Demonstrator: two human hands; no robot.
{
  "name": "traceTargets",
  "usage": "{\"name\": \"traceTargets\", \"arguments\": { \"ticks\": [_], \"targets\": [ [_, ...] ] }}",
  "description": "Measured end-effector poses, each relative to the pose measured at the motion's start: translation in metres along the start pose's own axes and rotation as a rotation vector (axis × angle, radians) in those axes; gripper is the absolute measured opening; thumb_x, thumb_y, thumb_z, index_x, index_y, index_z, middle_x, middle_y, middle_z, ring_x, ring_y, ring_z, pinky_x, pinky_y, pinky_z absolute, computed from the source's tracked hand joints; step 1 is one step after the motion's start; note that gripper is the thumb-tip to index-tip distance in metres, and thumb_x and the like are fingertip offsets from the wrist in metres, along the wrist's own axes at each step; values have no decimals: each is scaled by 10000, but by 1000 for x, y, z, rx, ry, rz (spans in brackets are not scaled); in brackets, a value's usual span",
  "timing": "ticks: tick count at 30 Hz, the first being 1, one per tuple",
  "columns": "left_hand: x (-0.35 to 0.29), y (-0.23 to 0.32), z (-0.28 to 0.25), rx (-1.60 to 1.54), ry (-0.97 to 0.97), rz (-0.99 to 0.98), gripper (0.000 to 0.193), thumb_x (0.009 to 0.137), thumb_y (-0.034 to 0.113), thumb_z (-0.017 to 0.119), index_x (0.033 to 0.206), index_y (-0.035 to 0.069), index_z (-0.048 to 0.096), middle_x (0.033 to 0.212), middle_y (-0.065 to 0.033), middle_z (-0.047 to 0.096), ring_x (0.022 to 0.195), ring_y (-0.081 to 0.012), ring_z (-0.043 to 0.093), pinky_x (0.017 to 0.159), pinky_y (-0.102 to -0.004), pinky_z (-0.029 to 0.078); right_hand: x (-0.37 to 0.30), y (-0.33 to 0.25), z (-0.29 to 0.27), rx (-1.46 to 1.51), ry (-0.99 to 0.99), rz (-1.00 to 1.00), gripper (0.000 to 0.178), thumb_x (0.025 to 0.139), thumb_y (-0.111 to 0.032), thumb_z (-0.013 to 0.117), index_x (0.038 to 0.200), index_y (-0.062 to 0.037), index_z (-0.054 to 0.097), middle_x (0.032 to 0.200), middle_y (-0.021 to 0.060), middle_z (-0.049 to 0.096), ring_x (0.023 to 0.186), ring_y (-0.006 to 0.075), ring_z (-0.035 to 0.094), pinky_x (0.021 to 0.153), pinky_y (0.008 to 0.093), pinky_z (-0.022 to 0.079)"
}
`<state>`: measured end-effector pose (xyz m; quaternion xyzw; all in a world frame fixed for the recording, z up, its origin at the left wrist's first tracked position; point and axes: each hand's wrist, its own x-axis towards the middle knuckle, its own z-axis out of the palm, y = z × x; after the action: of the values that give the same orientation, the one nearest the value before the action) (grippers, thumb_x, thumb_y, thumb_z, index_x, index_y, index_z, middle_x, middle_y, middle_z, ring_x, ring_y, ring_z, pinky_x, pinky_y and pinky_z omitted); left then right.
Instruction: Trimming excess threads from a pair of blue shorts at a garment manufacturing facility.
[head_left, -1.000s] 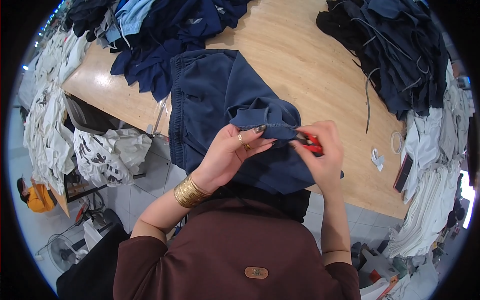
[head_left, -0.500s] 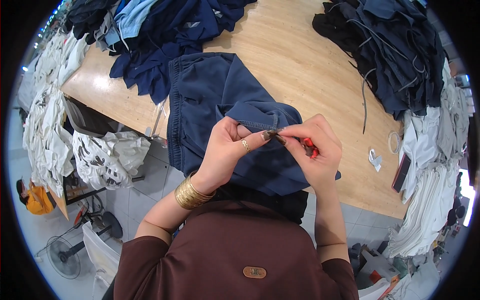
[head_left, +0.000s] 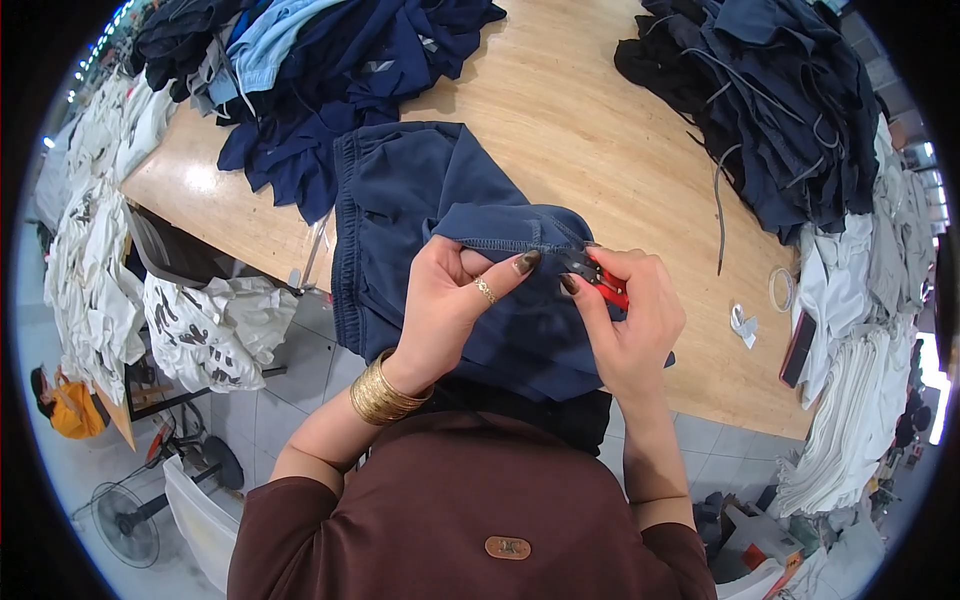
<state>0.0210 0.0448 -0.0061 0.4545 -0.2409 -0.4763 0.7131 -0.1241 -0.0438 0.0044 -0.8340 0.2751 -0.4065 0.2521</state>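
Navy shorts or trousers (head_left: 420, 190) with a gathered elastic waistband lie over the table's near edge, partly turned up to show a stitched seam. My left hand (head_left: 450, 300) pinches the fabric by that seam, thumb on top. In my right hand (head_left: 635, 315) are small thread snips (head_left: 608, 290) with red handles and dark blades. The blade tips point left at the seam, close to my left thumb; whether they touch the fabric I cannot tell.
On the wooden table (head_left: 560, 110), dark blue clothes (head_left: 340, 80) are heaped at the far left and dark garments with cords (head_left: 780, 110) at the far right. A white scrap (head_left: 743, 326) and a tape roll (head_left: 781, 289) lie at right. White clothes (head_left: 850, 400) hang beyond the right edge.
My right hand has drawn slightly away from my left thumb, and the snips have swung into view, blades toward the seam. My left hand still pinches the fabric.
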Motion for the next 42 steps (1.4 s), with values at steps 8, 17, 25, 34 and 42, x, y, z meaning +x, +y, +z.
{"name": "traceTargets", "arguments": {
  "ticks": [8, 17, 25, 34, 42],
  "targets": [
    [-2, -2, 6, -12, -5, 56, 231, 828, -43, 600, 1044, -41, 518, 980, -91, 639, 857, -82, 600, 752, -197, 473, 1, -1, 3, -115, 22, -82, 243, 695, -115, 739, 874, -41, 592, 728, 55, 578, 593, 209, 511, 510, 294, 399],
    [1, -5, 7, -37, -15, 65, 239, 829, -45, 599, 1053, -43, 516, 997, -97, 635, 887, -96, 604, 793, -215, 478, 3, -1, 5, -130, 25, -56, 220, 707, -101, 725, 871, -39, 592, 741, 59, 585, 611, 216, 533, 528, 301, 418],
    [-5, -7, -2, 17, -10, 18, 236, 835, -38, 593, 1058, -39, 517, 993, -87, 632, 897, -101, 603, 793, -226, 485, 9, 4, 1, 225, 128, 386, 244, 736, -99, 723, 932, -35, 594, 751, 76, 570, 613, 173, 541, 560, 259, 446],
    [-15, 14, -93, 1031, -326, -563, 241, 873, 197, 599, 781, -27, 610, 694, -79, 652, 590, -117, 637, 538, -239, 493, -24, 67, -11, 47, -87, 621, 153, 777, -53, 672, 919, -23, 625, 878, 70, 608, 738, 133, 594, 629, 254, 474],
    [38, -31, -92, 1417, -169, 263, 273, 737, 105, 678, 978, 14, 587, 983, -85, 588, 1035, -284, 517, 889, -340, 407, -32, 64, 73, -104, -377, 295, 381, 709, -201, 728, 1016, -25, 588, 855, 151, 540, 796, 319, 578, 732, 387, 478]
  ]
}}
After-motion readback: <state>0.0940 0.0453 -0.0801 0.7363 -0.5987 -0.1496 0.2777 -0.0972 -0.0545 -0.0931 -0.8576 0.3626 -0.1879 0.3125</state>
